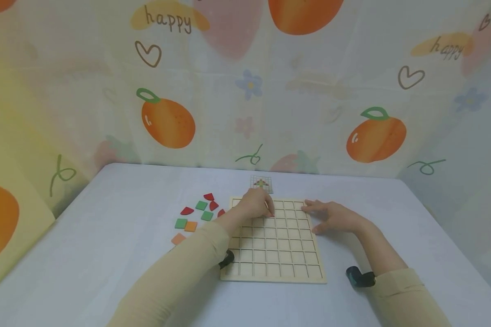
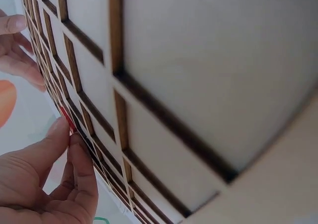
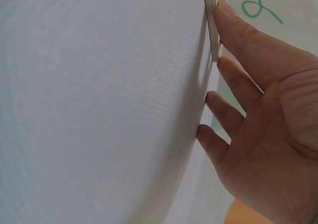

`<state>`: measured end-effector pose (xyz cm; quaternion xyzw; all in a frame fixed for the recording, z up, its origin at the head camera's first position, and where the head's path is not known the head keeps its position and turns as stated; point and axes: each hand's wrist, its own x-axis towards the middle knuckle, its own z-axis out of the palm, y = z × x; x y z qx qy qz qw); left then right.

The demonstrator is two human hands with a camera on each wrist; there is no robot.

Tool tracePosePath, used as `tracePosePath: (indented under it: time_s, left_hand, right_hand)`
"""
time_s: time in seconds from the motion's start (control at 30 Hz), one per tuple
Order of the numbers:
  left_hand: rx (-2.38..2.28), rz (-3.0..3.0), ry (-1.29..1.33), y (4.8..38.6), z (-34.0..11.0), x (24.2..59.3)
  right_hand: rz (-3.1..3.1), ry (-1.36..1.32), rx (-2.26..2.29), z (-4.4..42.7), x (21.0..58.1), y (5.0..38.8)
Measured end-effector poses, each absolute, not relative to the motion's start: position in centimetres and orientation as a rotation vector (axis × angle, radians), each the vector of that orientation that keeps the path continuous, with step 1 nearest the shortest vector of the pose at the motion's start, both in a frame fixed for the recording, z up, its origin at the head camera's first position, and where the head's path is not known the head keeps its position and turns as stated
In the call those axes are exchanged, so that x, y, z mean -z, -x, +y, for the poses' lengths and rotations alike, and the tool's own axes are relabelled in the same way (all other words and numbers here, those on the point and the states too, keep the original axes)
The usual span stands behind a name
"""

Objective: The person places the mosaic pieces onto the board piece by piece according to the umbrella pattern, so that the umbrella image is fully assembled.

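Observation:
A pale wooden board (image 1: 273,279) with a raised square grid lies flat on the table. Over its upper rows, my left hand (image 1: 255,203) pinches a small red piece (image 2: 66,117) between thumb and fingers, down at the grid; most of the piece is hidden by the fingertips. At the board's upper right edge rests my right hand (image 1: 333,218), fingers spread and lightly bent. In the right wrist view its thumb touches the board's edge (image 3: 212,30), while the other fingertips are at or near the tabletop.
Left of the board lie several red fan-shaped pieces (image 1: 187,210), green squares (image 1: 181,223) and orange squares (image 1: 190,226), one partly behind the left sleeve (image 1: 180,268). A small card with a gridded picture (image 1: 261,179) lies beyond the board. A printed cloth (image 1: 290,113) hangs behind the table.

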<state>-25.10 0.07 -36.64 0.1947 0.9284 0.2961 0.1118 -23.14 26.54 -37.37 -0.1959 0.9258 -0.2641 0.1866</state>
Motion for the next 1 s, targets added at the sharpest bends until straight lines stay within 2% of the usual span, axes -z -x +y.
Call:
tracePosePath:
  time_s: [0.23, 0.6, 1.0]
  left_hand:
    - [-0.952, 2.753, -0.604, 25.6, -1.5, 36.2]
    - [-1.245, 2.689, -0.362, 27.0, -8.5, 34.4]
    - [-1.307, 2.735, -0.061, 27.2, -16.3, 35.2]
  right_hand:
    - [2.606, 0.518, 0.735, 26.7, 37.5, 23.1]
    - [2.596, 0.534, 0.756, 26.7, 37.5, 23.1]
    - [2.607, 0.544, 0.724, 26.6, 37.2, 23.0]
